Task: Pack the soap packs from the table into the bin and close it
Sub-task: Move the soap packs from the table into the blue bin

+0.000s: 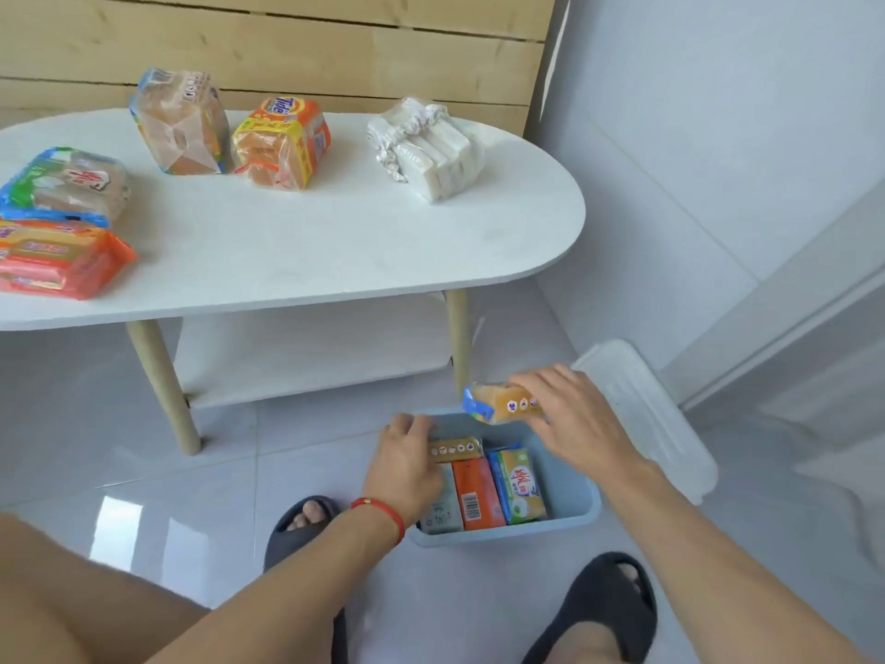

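Note:
A light blue bin stands on the floor between my feet. Inside it stand a pale pack, an orange pack and a green pack. My left hand grips a brown soap pack at the bin's far left. My right hand holds a yellow-brown soap pack with a blue end just above the bin's far rim. On the white table lie several soap packs: a red one, a blue-green one, a clear brown one, an orange Tide one and a white one.
The bin's translucent lid lies on the floor to the bin's right, against the wall. The table has wooden legs and a lower shelf. My feet in dark slippers flank the bin. A wooden panel backs the table.

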A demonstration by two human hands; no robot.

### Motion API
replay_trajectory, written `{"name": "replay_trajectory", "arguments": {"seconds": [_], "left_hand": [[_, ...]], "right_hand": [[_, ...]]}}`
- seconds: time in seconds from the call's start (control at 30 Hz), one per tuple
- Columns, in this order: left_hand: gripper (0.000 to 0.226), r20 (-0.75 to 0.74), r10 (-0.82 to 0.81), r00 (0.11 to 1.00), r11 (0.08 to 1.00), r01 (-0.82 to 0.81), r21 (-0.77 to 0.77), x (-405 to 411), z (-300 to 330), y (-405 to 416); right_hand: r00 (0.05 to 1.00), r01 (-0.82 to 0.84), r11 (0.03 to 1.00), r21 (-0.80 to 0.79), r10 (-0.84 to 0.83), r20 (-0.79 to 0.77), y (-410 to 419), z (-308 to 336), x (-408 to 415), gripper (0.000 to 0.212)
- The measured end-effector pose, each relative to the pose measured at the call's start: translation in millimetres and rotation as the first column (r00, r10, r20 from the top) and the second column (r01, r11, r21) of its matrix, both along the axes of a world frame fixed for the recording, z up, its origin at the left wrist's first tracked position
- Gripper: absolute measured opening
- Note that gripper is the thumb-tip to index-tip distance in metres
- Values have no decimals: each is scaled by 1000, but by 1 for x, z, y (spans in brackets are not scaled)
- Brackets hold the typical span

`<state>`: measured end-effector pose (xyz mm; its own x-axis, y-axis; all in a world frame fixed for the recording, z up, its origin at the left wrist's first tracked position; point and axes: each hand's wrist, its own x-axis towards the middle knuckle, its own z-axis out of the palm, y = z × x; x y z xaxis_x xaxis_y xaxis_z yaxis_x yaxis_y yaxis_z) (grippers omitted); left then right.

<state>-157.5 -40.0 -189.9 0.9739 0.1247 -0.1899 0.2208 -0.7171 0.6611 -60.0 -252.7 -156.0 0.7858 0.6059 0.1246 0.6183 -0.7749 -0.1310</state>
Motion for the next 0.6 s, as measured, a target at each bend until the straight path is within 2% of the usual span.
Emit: {"name": "replay_trajectory", "arguments": {"seconds": [0.03, 0.1, 0.2, 0.47, 0.6], "left_hand": [[49, -97, -28, 995, 995, 37, 88, -2, -16, -2], [59, -201, -51, 978, 978, 90, 188, -5, -36, 1], [75, -255, -31, 966, 990, 64, 123, -2, -55, 8], [74, -226, -28, 974, 998, 40, 48, 1, -71, 5], [74, -247, -44, 968, 998, 53, 28, 1, -74, 9]], "right_hand": [[999, 25, 999, -46, -27, -30, -8, -12, -3, 48], [994, 79, 991, -108, -87, -69, -19, -33, -5, 48], [985, 120, 970, -213, -143, -93, -21, -55, -1, 48], [983, 113, 872, -476, -169, -77, -7, -107, 9, 55], [964, 126, 867, -483, -222, -147, -4, -133, 8, 62]]}}
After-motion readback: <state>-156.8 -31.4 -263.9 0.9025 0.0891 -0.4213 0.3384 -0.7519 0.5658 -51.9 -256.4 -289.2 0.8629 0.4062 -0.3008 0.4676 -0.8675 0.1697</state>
